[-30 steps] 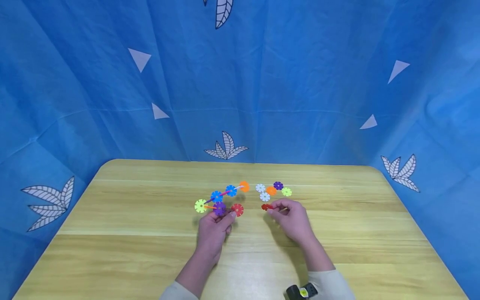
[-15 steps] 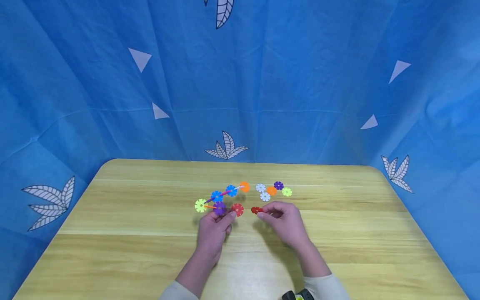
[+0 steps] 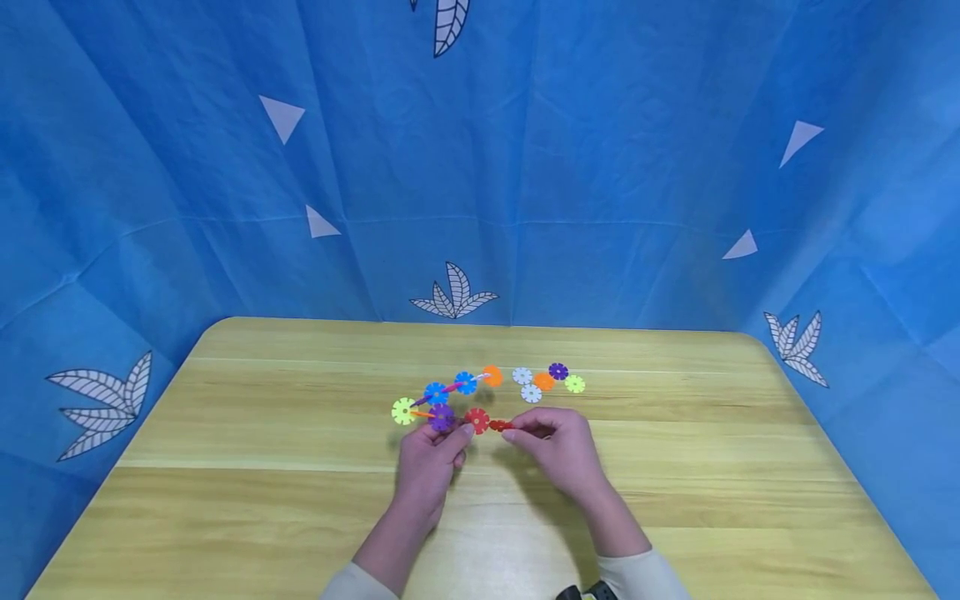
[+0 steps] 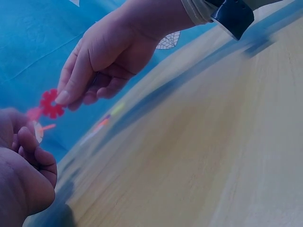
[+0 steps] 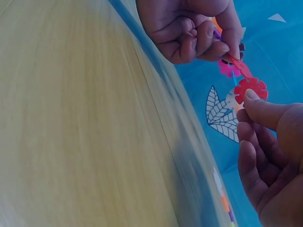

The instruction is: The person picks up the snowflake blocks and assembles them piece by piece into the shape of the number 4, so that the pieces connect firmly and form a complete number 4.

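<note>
My left hand (image 3: 431,462) pinches a chain of notched plastic snowflake discs, linked edge to edge at angles. The chain runs from an orange disc (image 3: 492,376) past two blue discs and a yellow-green disc (image 3: 402,411) to a purple disc (image 3: 441,417) and a red disc (image 3: 477,421) at its near right end. My right hand (image 3: 558,446) pinches another red disc (image 5: 251,89) between thumb and forefinger. In the head view this disc stands nearly edge-on, its rim right at the chain's red disc. The left fingertips partly hide the link beside the purple disc.
On the wooden table (image 3: 300,517), beyond my right hand, lie several loose discs: two white, an orange (image 3: 543,381), a purple (image 3: 558,372) and a yellow-green (image 3: 575,384). A blue curtain (image 3: 600,167) hangs behind the table's far edge.
My right hand has moved left with its red disc, bringing it up to the red disc at the chain's end. The left hand and chain have stayed nearly still.
</note>
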Demonstrator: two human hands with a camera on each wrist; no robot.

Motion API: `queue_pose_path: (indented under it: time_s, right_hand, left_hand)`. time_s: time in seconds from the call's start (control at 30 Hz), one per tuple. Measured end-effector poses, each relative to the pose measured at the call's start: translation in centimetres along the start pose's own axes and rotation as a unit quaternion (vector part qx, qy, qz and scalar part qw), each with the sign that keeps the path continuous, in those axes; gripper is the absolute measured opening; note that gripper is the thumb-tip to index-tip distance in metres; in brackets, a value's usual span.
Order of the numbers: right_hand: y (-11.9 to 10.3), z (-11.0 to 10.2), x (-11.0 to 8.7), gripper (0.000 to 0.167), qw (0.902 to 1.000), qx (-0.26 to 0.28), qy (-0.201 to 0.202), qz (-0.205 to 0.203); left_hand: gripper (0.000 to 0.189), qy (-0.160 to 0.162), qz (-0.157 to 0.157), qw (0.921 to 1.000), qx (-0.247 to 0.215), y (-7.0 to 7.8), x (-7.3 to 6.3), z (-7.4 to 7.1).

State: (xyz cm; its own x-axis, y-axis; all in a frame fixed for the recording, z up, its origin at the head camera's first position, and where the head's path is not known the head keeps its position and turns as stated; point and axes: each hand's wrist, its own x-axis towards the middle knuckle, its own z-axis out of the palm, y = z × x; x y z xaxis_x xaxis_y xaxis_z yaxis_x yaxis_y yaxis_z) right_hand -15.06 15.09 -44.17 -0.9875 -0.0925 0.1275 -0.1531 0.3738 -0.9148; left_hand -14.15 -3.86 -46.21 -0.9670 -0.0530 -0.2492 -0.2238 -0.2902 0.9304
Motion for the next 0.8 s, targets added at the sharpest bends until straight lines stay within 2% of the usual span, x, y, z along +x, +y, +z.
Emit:
queue_pose_path:
  time_s: [0.2,0.43,0.53,0.67,0.8]
  right_hand:
    - [0.1,0.5,0.1,0.012,0.9999,0.003,0.007,-0.011]
    - [0.2,1.0,0.1,0.015,0.9985,0.016,0.027,-0.044]
    - [0.5,1.2,0.1,0.016,0.9956,-0.005,0.035,-0.087]
    - [0.8,1.4,0.2,0.016,0.9845,-0.048,0.048,-0.162]
    - [0.7,1.4,0.1,0.011,0.9802,-0.059,0.052,-0.182]
  left_hand:
    - [0.020,0.000,0.001,1.0000,-0.002,0.2,-0.2,0.0]
    - [0.019,-0.010,0.002,0.9999,-0.001,0.0,-0.2,-0.1]
    - [0.015,-0.011,0.006,0.9999,0.006,-0.1,-0.2,-0.1]
    - [0.014,-0.010,0.005,0.9999,0.013,-0.2,-0.3,-0.1]
    - [0.013,-0.011,0.002,0.9999,0.007,-0.3,-0.3,0.0]
